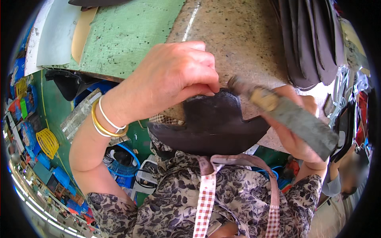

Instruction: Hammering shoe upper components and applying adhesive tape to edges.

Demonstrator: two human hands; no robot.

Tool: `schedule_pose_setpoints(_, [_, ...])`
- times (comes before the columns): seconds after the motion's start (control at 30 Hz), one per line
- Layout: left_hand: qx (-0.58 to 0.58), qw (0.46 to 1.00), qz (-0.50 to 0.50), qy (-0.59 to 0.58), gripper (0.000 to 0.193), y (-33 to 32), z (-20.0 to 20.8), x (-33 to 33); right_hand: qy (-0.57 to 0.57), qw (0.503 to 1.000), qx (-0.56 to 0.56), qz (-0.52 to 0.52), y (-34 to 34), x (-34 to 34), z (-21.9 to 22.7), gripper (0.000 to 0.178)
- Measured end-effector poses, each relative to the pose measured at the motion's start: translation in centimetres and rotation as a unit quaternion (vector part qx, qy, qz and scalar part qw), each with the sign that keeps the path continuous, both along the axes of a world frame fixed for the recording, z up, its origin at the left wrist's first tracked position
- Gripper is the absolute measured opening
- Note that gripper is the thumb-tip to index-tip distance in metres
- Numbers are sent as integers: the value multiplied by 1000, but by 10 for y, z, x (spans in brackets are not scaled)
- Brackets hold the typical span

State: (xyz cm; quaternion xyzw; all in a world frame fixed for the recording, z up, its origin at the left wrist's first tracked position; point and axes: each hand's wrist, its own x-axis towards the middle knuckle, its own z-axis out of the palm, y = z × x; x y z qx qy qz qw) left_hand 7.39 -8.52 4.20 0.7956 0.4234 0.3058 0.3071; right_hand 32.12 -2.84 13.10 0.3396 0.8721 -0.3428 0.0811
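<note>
A dark, leather-like cut piece point(214, 127) with a raised middle tab and a curved lower edge lies at the table's near edge, its lower part reaching out over my lap. My left hand point(180, 73) is closed, with the fingers curled and the thumb and fingertips at the upper left corner of the tab. My right hand point(293, 127) is wrapped round a flat grey bar-shaped tool point(303, 123) with a tan patch and a dark, blurred end. That end is just above the right of the tab. The tool partly hides my right fingers.
A stack of dark pieces point(311, 39) stands at the right of the speckled brown worktop point(242, 31). Green sheeting point(127, 35) covers the left side. Below are a blue basket point(123, 160) and a yellow basket point(47, 142). Another person point(351, 174) sits at far right.
</note>
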Motion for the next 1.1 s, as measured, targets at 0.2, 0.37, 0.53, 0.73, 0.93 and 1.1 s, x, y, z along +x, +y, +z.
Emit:
schedule_pose_setpoints(0.2, [113,991,-52,39,10,18,4,36,-35,980,80,-177,-19,25,16,25])
schedule_pose_setpoints(0.37, [83,995,-56,12,14,20,-3,36,65,995,-53,-55,-7,34,-9,15])
schedule_pose_setpoints(0.53, [94,994,-14,44,17,8,9,37,53,997,-48,-44,0,24,-4,15])
schedule_pose_setpoints(0.73, [82,996,26,13,14,1,0,29,63,994,3,88,17,19,-4,25])
schedule_pose_setpoints(0.93, [51,991,113,43,18,-17,7,33,17,1000,-13,20,7,7,-5,20])
schedule_pose_setpoints(1.1, [51,991,111,56,16,-26,6,27,60,993,-10,103,18,-2,-5,21])
